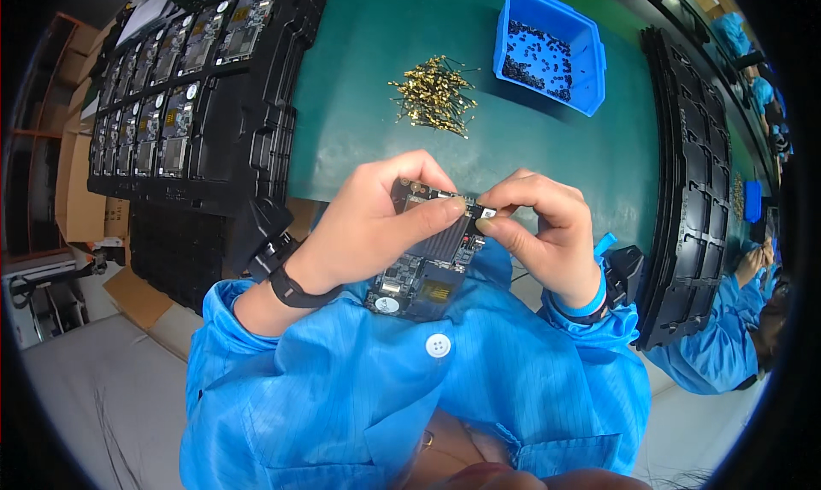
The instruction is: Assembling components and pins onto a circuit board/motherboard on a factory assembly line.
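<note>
the left hand (376, 229) grips the circuit board (442, 244), thumb over its upper face; the right hand (547, 221) pinches its upper right corner.

A bright blue, finely lined smock (368, 387) is showing a white four-hole button (438, 345); a black wristband (297, 295) is circling the left wrist (315, 268), a light-blue band (587, 305) the right wrist (575, 286).
</note>
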A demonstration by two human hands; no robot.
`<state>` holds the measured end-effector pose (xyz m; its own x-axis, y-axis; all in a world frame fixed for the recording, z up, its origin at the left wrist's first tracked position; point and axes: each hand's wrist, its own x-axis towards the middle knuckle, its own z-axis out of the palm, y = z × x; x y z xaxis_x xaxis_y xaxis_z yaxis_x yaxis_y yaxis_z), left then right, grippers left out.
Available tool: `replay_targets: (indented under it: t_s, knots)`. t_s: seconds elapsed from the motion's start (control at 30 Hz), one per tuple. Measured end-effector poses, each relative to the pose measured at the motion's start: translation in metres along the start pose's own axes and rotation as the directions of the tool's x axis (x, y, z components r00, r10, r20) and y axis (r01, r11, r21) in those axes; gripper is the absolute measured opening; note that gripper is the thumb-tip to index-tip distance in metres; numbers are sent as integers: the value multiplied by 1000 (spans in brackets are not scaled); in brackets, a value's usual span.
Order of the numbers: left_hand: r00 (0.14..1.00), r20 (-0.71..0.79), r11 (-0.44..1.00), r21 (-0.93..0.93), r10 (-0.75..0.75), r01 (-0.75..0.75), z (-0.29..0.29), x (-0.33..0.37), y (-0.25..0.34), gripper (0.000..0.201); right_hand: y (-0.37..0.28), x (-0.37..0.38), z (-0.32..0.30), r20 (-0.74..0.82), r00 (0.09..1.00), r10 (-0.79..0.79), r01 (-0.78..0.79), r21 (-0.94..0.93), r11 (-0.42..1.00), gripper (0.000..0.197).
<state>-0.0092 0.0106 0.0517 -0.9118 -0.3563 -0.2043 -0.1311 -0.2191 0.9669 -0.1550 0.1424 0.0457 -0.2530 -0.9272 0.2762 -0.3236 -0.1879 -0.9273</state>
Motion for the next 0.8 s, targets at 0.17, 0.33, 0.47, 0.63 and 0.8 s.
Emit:
replay_targets:
  t_s: [0.17,0.33,0.47,0.63,0.8]
  knots:
    - [1000,31,1000,-28,1,-1,3,1,-6,14,-6,4,-7,77,988,-131,146,-241,959,19]
    - [997,59,999,-18,43,-42,6,1,-8,18,-11,5,-13,122,986,-117,147,-275,950,17]
    - [997,78,1000,14,19,-20,6,2,-8,19,-13,7,-15,178,976,-123,167,-260,951,14]
    - [997,69,997,60,43,-48,7,1,-6,21,-18,6,-12,178,979,-102,156,-319,935,11]
    - [996,45,990,113,82,-87,9,1,-9,23,-21,6,-10,174,980,-101,159,-364,917,11]
